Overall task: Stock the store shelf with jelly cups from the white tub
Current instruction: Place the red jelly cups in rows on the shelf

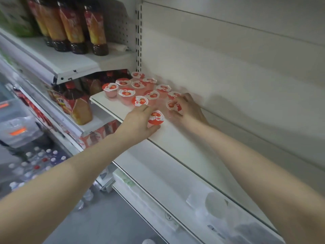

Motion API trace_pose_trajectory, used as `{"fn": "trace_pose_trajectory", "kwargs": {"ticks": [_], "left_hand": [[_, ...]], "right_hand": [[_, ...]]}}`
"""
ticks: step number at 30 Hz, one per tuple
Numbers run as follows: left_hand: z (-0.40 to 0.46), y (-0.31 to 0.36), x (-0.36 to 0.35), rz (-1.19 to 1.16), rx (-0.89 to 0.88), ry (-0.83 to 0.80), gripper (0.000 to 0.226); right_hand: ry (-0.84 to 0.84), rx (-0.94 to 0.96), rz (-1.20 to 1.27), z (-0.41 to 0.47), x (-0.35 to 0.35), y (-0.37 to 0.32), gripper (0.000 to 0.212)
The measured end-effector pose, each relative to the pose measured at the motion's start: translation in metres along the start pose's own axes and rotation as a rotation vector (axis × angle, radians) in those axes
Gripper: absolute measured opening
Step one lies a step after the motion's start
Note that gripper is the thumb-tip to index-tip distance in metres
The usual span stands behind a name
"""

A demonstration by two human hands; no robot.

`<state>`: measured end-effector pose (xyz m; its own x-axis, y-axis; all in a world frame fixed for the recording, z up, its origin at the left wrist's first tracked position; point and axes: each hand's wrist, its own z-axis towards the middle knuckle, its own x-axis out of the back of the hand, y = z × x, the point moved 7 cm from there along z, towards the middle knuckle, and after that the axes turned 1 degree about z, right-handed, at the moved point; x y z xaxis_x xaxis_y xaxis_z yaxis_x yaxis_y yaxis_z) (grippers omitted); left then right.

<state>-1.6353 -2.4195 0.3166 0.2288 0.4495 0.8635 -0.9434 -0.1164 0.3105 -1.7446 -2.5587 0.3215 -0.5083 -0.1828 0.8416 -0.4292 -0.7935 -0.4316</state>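
- A person's left hand (139, 123) grips a jelly cup (155, 118) near the front edge of a white shelf (175, 138).
- The right hand (187, 107) curls its fingers around a second cup (173, 105), farther back by the wall panel.
- A cluster of jelly cups (137, 88) stands at the shelf's left end.
- Sauce bottles (77, 29) line the neighbouring shelf above.

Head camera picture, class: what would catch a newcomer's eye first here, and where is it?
First, the cluster of red-lidded jelly cups at the left end of the white shelf. Next, the two hands at the cluster's near edge: the left hand grips one cup, and the right hand holds another cup. Tall juice bottles stand on the upper shelf, top left.
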Motion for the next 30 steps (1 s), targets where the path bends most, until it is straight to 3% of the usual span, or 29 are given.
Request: {"fn": "trace_pose_trajectory", "kwargs": {"ticks": [12,22,30], "left_hand": [[0.033,0.005,-0.018,0.017,-0.024,0.018,0.046],[0.029,0.01,-0.014,0.159,-0.099,-0.002,0.048],[0.005,0.035,0.013,0.212,-0.197,-0.004,0.049]], "right_hand": [[0.034,0.223,-0.234,0.008,-0.004,0.009,0.043],[-0.01,0.238,-0.357,-0.004,0.005,0.004,0.034],[-0.049,0.161,-0.574,-0.056,0.041,-0.006,0.046]]}}
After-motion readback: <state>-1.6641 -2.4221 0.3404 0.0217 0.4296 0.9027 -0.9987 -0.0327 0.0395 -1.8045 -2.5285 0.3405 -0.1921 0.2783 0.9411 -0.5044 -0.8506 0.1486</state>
